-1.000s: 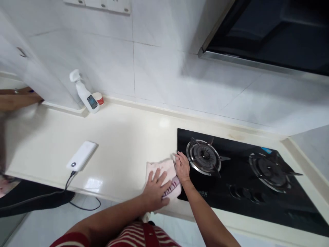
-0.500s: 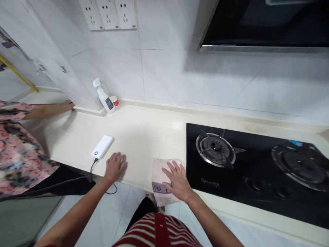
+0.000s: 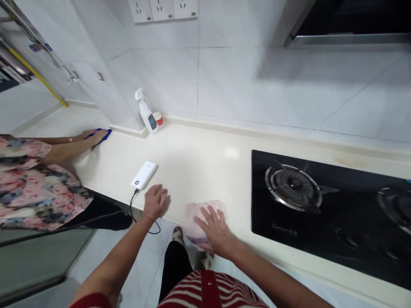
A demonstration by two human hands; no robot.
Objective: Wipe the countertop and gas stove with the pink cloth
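On the pale countertop, my right hand [image 3: 215, 229] lies flat with fingers spread, pressing on a pink cloth [image 3: 192, 216]. The cloth is at the counter's front edge, left of the cooktop, and its near side is blurred. My left hand [image 3: 156, 202] rests at the same edge with its fingers loosely bent and nothing visible in it. Just beyond that hand is a white power bank [image 3: 145, 174] with a black cable plugged into its near end.
A white spray bottle [image 3: 147, 114] and a small red-and-white cup [image 3: 158, 118] stand by the wall. The black gas cooktop [image 3: 276, 218] is at right. Further left, a co-worker in a floral top [image 3: 38, 192] presses a blue cloth [image 3: 104, 136] on the counter.
My right hand and the pink cloth have slid left, away from the cooktop. My left hand stays about in place. The co-worker's hands and blue cloth have come further into view.
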